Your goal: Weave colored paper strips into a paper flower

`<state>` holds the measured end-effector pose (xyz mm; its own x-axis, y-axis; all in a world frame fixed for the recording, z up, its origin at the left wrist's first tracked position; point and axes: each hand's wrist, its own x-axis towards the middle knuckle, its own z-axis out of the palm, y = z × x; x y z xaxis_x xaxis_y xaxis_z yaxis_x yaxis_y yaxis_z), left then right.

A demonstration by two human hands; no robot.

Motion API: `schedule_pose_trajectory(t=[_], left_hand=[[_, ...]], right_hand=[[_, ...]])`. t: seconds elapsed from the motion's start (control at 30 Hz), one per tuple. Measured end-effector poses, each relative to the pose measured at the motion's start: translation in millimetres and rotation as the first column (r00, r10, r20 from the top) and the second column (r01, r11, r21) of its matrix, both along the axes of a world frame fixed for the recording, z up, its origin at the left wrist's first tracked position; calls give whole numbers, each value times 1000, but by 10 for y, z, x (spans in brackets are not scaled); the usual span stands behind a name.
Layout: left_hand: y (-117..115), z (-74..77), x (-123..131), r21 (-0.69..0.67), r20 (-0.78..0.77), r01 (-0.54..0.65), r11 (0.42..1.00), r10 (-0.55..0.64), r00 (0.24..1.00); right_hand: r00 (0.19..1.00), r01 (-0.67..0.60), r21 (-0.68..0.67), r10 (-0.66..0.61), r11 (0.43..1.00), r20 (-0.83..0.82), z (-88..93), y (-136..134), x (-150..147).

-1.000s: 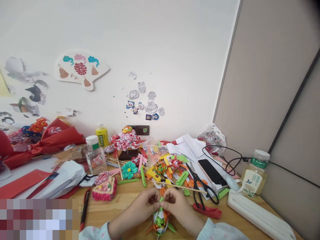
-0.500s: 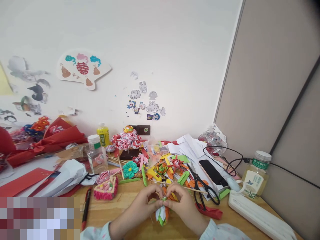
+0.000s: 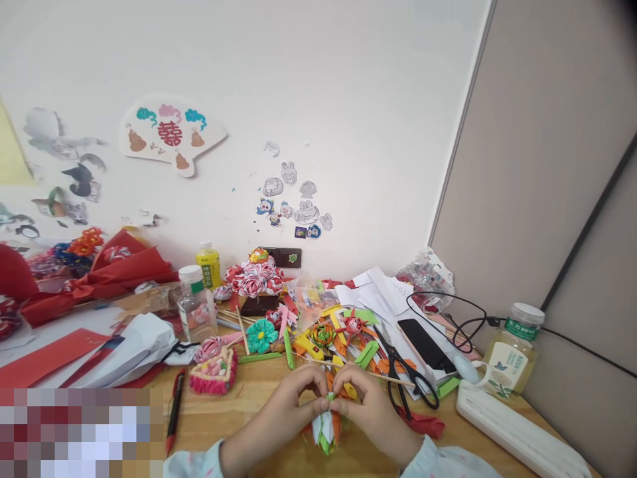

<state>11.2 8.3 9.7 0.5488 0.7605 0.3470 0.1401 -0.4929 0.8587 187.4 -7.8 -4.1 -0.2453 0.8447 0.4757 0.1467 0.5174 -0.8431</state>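
Note:
Low in the middle of the view, my left hand [image 3: 288,415] and my right hand [image 3: 371,411] meet over a folded paper flower [image 3: 326,430] of white, orange and green strips. Both hands pinch its top, fingers curled together, and the flower hangs down between them just above the wooden desk [image 3: 239,415]. Pale patterned sleeves cover both wrists.
Black scissors [image 3: 405,378] lie right of my hands beside a red paper scrap [image 3: 425,425], a phone [image 3: 423,344] and a lidded jar [image 3: 512,352]. Beyond lie loose paper strips, paper flowers [image 3: 253,279], wooden sticks, two bottles [image 3: 196,312]. A pink woven basket [image 3: 213,375] and a red pen [image 3: 174,411] sit left.
The paper flower's splayed lower strips have been drawn in, so it now hangs narrower. Both hands have stayed pinched on its top, shifting slightly right.

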Motion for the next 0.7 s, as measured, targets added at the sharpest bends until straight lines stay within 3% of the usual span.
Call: schedule_pose_trajectory(t=[0.17, 0.3, 0.53, 0.7], left_hand=[[9, -10, 5, -117, -166, -36, 992, 16, 986], [-19, 42, 10, -152, -264, -66, 986, 23, 964], [-31, 40, 51, -117, -328, -149, 982, 103, 939], [-79, 72, 56, -48, -350, -169, 985, 142, 926]], right_hand=[[1000, -24, -229, 19, 973, -23, -35, 14, -41], [998, -52, -295, 41, 954, -43, -99, 36, -70], [998, 32, -235, -17, 972, 66, -155, 61, -58], [956, 127, -49, -109, 991, 274, -166, 42, -50]])
